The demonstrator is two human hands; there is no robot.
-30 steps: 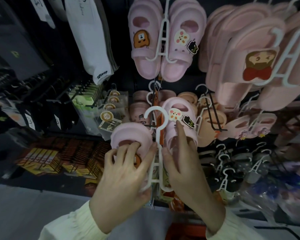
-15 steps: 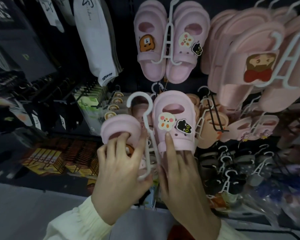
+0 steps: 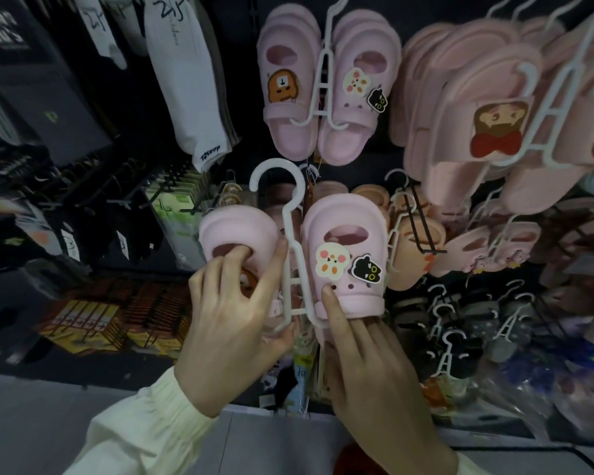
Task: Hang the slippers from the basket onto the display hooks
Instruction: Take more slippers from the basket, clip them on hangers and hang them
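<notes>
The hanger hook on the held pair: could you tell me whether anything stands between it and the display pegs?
Nothing visible crosses the hanger hook, which stands free below the hung pink pair. Behind the held pair other slippers already hang, so where it will hook on is hidden.

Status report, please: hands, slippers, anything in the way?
Left hand grips left slipper; right hand holds right slipper. Hanger not hung yet. Hung pair close above.
</notes>
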